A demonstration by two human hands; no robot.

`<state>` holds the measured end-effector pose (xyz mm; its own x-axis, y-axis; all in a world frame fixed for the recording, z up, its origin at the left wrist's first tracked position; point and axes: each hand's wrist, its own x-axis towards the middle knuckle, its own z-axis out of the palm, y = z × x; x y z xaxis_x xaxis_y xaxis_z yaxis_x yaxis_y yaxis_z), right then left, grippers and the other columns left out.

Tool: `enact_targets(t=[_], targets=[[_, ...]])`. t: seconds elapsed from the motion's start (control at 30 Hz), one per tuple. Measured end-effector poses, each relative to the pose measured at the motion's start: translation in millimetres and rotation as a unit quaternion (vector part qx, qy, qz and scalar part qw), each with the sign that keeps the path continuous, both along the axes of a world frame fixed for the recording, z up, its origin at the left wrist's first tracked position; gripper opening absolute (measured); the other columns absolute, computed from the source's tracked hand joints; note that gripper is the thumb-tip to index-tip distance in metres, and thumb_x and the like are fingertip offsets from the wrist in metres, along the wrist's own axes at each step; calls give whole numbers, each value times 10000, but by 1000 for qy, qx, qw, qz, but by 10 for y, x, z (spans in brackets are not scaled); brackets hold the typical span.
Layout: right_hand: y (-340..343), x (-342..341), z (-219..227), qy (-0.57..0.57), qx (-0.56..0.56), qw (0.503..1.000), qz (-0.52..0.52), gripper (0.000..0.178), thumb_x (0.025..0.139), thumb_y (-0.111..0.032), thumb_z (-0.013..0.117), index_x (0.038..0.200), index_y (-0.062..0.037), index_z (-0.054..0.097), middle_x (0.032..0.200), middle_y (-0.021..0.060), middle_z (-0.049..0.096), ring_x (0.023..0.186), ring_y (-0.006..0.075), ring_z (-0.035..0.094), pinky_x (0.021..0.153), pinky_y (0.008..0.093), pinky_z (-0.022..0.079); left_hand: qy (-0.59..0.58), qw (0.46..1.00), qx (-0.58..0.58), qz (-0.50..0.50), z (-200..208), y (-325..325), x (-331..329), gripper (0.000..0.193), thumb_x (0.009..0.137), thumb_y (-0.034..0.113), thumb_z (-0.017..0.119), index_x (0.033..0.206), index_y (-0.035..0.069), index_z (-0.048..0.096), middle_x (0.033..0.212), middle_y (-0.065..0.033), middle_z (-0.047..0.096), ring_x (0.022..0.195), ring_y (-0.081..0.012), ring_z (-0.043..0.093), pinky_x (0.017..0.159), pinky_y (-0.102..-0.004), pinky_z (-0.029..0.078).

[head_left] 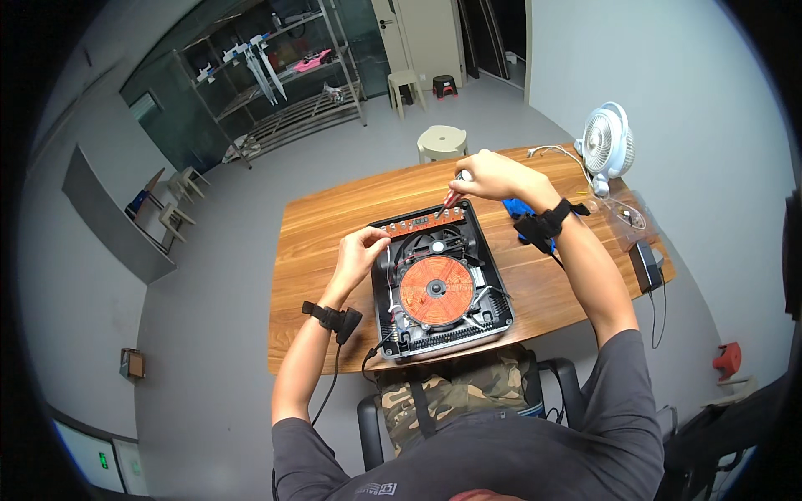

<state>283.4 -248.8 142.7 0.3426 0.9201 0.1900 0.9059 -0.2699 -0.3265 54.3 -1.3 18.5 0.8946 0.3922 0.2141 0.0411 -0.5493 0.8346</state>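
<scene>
An opened induction cooker [501, 311] lies on the table in front of me, its round orange-brown coil [422, 305] bared. A narrow orange control circuit board [403, 227] with small buttons and a dark display runs along its far edge. My right hand [497, 177] is closed around a screwdriver [452, 200] with a reddish handle, its shaft slanting down to the board right of the display. At the board's left end, my left hand [357, 257] pinches with thumb and fingers together. What lies right under those fingertips is partly hidden.
A blue item [520, 207] lies beyond my right wrist, partly covered by it. A white fan [608, 142], a clear plastic bag [622, 221] and a black power adapter [645, 265] occupy the table's right side. Cables run from both wrist straps. A stool [443, 142] stands past the table.
</scene>
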Motion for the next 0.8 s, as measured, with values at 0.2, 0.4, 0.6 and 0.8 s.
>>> enact_targets(t=[0.2, 0.4, 0.6, 0.8], targets=[[-230, -116, -275, 184, 85, 973, 110, 318, 1006, -327, 636, 1148, -45, 671, 762, 78, 669, 693, 143, 634, 637, 312, 504, -65, 981, -178, -48, -64, -56, -28, 141, 950, 72, 707, 1057, -19, 717, 961, -86, 748, 868, -137, 709, 798, -273, 587], [-294, -203, -489, 250, 110, 957, 101, 294, 1014, -301, 629, 1198, -74, 660, 721, 43, 643, 601, 94, 542, 555, 279, 449, -63, 968, -233, -63, -217, -76, -45, 129, 958, 56, 696, 1062, -18, 714, 975, -102, 746, 867, -144, 713, 795, -274, 595], [-359, -201, -563, 324, 122, 935, 84, 247, 1034, -254, 610, 1206, -85, 666, 692, -9, 601, 561, 48, 487, 492, 227, 383, -57, 966, -244, -67, -238, -131, -49, 132, 959, 48, 693, 1069, -25, 707, 977, -113, 745, 861, -157, 721, 791, -284, 603], [-447, -253, -551, 346, 110, 929, 76, 257, 1029, -258, 617, 1208, -79, 663, 709, -1, 615, 555, 51, 506, 490, 222, 401, -77, 956, -267, -96, -308, -251, -5, 123, 951, 39, 702, 1055, -28, 701, 977, -117, 744, 867, -163, 721, 782, -284, 600]])
